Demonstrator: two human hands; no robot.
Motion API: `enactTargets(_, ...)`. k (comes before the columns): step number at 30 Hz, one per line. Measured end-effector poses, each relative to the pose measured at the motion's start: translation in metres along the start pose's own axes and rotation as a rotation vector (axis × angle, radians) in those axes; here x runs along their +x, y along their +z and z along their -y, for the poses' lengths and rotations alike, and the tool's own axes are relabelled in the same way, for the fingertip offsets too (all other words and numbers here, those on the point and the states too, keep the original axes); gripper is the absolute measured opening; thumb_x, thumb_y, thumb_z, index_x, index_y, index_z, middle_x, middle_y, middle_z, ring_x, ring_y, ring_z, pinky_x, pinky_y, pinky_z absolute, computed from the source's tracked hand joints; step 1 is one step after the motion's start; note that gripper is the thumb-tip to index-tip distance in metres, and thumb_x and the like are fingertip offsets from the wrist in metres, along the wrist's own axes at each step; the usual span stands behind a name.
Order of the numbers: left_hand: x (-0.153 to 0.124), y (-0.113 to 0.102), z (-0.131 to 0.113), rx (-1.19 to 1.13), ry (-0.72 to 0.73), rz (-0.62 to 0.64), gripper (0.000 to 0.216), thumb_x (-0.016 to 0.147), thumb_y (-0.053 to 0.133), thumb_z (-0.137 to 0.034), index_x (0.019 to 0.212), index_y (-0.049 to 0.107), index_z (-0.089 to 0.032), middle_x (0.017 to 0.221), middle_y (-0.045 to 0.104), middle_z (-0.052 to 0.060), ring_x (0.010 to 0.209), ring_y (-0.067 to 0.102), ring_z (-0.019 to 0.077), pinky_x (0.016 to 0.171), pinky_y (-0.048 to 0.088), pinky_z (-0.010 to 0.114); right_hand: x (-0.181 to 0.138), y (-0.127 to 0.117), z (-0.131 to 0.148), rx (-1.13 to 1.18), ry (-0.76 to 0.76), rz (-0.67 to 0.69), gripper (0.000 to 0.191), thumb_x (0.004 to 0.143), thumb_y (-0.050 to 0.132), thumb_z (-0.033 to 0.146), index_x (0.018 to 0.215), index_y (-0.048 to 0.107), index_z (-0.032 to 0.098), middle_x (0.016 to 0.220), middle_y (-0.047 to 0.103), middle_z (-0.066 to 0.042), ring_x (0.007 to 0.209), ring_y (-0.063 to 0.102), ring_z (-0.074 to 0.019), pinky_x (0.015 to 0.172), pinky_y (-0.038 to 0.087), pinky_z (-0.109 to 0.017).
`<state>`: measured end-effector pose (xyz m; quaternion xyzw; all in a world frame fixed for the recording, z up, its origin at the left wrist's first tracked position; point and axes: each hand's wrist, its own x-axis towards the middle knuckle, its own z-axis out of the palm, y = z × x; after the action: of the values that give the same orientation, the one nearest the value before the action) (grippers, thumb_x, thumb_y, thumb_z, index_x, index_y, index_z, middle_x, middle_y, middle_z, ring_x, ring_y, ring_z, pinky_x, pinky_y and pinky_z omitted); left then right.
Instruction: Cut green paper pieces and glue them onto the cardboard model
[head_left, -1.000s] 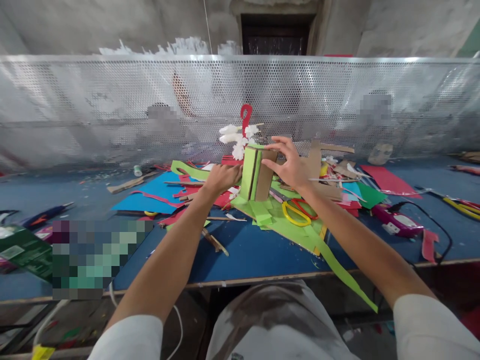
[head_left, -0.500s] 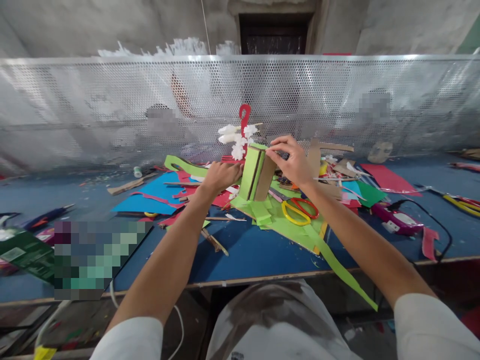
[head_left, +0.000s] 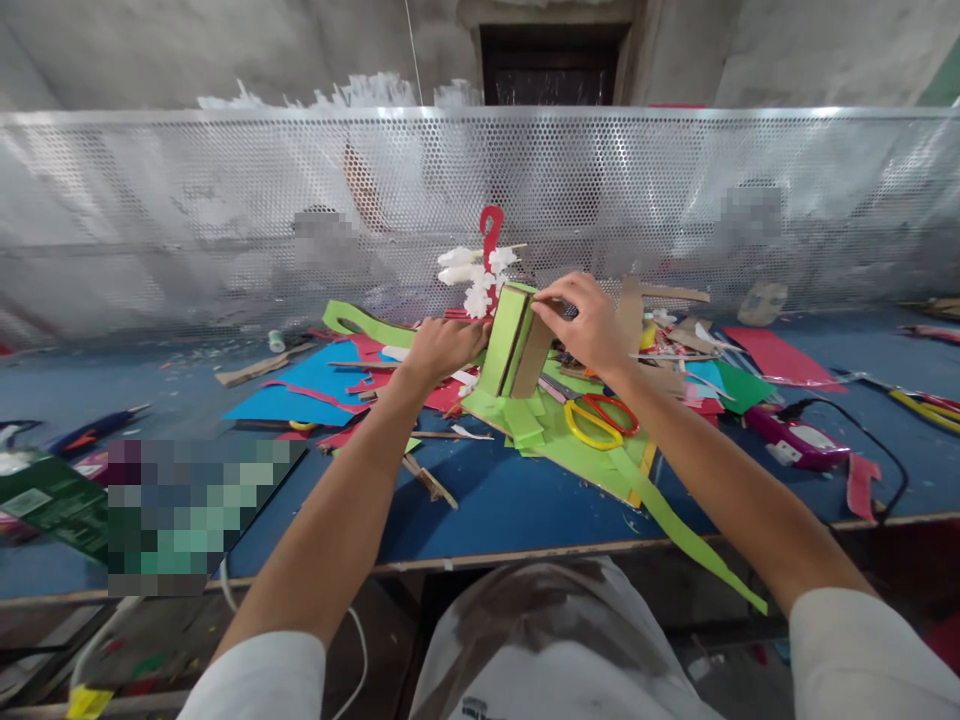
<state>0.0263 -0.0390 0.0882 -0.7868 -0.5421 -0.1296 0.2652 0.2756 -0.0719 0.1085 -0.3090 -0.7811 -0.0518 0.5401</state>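
Note:
An upright box (head_left: pixel 507 340) of cardboard, faced with light green paper on one side and bare brown on the other, stands in the middle of the table. Its layered edges show dark gaps. My left hand (head_left: pixel 448 348) is closed against the box's left side, its fingertips partly hidden. At the top right edge, my right hand (head_left: pixel 581 315) pinches the cardboard between thumb and fingers. A green looped strip (head_left: pixel 367 322) extends left from behind my left hand. Scissors (head_left: pixel 596 420) with yellow and red handles lie on green paper (head_left: pixel 600 470) near my right forearm.
Behind the box stands a red hooked piece (head_left: pixel 491 235) with white flower shapes (head_left: pixel 478 290). Blue paper (head_left: pixel 300 388) and scraps surround my left arm. A purple glue gun (head_left: pixel 799 440) and pliers (head_left: pixel 922 405) lie right. A perforated metal panel (head_left: pixel 412 180) borders the table's back.
The box leans slightly more to the right at its top. Both hands remain at nearly the same places on it.

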Motion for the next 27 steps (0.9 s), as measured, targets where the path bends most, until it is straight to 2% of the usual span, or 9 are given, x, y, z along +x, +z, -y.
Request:
enactTargets(7,0.001,-0.001,-0.001,0.047,0.043,0.029,0.069,0.11,0.018,-0.044,0.11,0.081,-0.014,0.095,0.08,0.022,0.09,0.077,0.035,0.076,0.05,0.04,-0.001,0.005,-0.013,-0.012,-0.081,-0.06,0.032,0.105,0.057,0.054,0.1,0.075,0.028,0.103,0.073,-0.007,0.102,0.065,-0.028,0.098,0.051,-0.048)
enactTargets(13,0.001,0.003,0.001,0.05,0.063,0.032,0.067,0.111,0.02,-0.043,0.109,0.081,-0.014,0.094,0.079,0.023,0.09,0.078,0.0359,0.074,0.05,0.039,-0.003,0.01,-0.023,0.061,0.0,0.001,0.038,0.088,0.079,0.059,0.107,0.074,0.027,0.111,0.072,-0.009,0.108,0.065,-0.0304,0.096,0.053,-0.048)
enactTargets(18,0.0,0.011,0.005,0.019,0.077,-0.007,0.067,0.111,0.022,-0.045,0.108,0.082,-0.014,0.091,0.08,0.023,0.087,0.078,0.0345,0.078,0.05,0.041,0.0,0.009,-0.028,0.203,0.123,-0.005,0.023,0.086,0.084,0.045,0.097,0.079,0.025,0.1,0.075,-0.005,0.092,0.07,-0.0244,0.086,0.056,-0.042)
enactTargets(22,0.0,0.015,0.007,0.016,0.088,-0.016,0.068,0.11,0.022,-0.045,0.104,0.082,-0.013,0.089,0.079,0.023,0.083,0.077,0.0353,0.076,0.05,0.042,0.001,0.006,-0.031,0.24,0.174,-0.012,0.01,0.089,0.08,0.036,0.092,0.081,0.026,0.094,0.078,-0.004,0.089,0.072,-0.0235,0.085,0.057,-0.041)
enactTargets(25,0.0,0.016,0.009,0.023,0.095,-0.012,0.068,0.11,0.022,-0.044,0.103,0.082,-0.014,0.089,0.079,0.021,0.083,0.077,0.0339,0.075,0.05,0.04,0.0,0.006,-0.03,0.201,0.17,-0.017,0.011,0.092,0.077,0.036,0.092,0.08,0.026,0.094,0.079,-0.004,0.088,0.072,-0.0235,0.084,0.057,-0.041)
enactTargets(27,0.0,0.016,0.009,0.021,0.08,-0.01,0.067,0.11,0.023,-0.044,0.102,0.082,-0.014,0.09,0.08,0.021,0.082,0.077,0.0324,0.076,0.05,0.039,-0.002,0.006,-0.029,0.152,0.113,-0.033,0.013,0.094,0.075,0.038,0.092,0.079,0.026,0.095,0.077,-0.004,0.091,0.071,-0.024,0.087,0.057,-0.042)
